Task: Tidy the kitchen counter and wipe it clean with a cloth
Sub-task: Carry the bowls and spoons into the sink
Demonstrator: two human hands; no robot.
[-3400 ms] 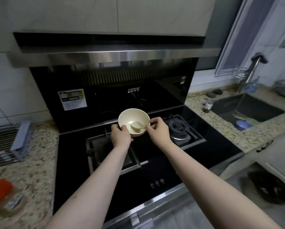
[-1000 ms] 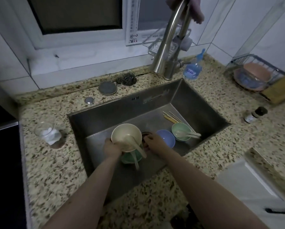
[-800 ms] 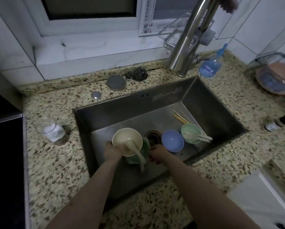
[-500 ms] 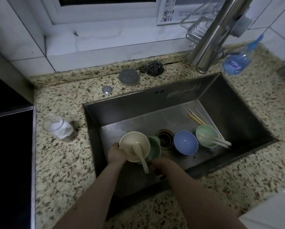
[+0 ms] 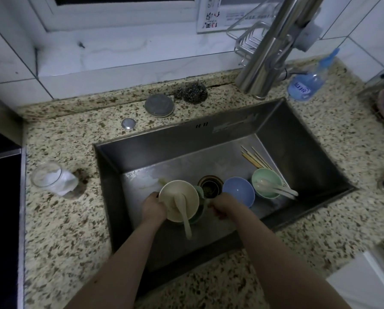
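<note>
My left hand [image 5: 152, 208] grips the left rim of a cream bowl [image 5: 175, 197] low inside the steel sink [image 5: 168, 139]. A cream spoon [image 5: 185, 219] lies in the bowl, its handle sticking out toward me. The cream bowl rests in a green bowl [image 5: 200, 204] beneath it. My right hand [image 5: 222, 206] is curled just right of that green bowl; whether it grips the bowl is unclear. A blue bowl [image 5: 239, 190] and a second green bowl [image 5: 267, 181] with spoons sit to the right of the drain [image 5: 210, 187].
Chopsticks [image 5: 254, 157] lie at the sink's back right. The speckled counter [image 5: 64, 219] carries a glass jar [image 5: 53, 178], a round lid [image 5: 159, 105], a steel scourer [image 5: 192, 93] and a blue bottle [image 5: 307, 85]. The faucet [image 5: 269, 52] overhangs the sink. A black hob [image 5: 1, 219] lies left.
I carried the cream bowl with its spoon from the hob to the sink and lowered it onto the green bowl. My right hand left the bowl's rim and dropped beside it.
</note>
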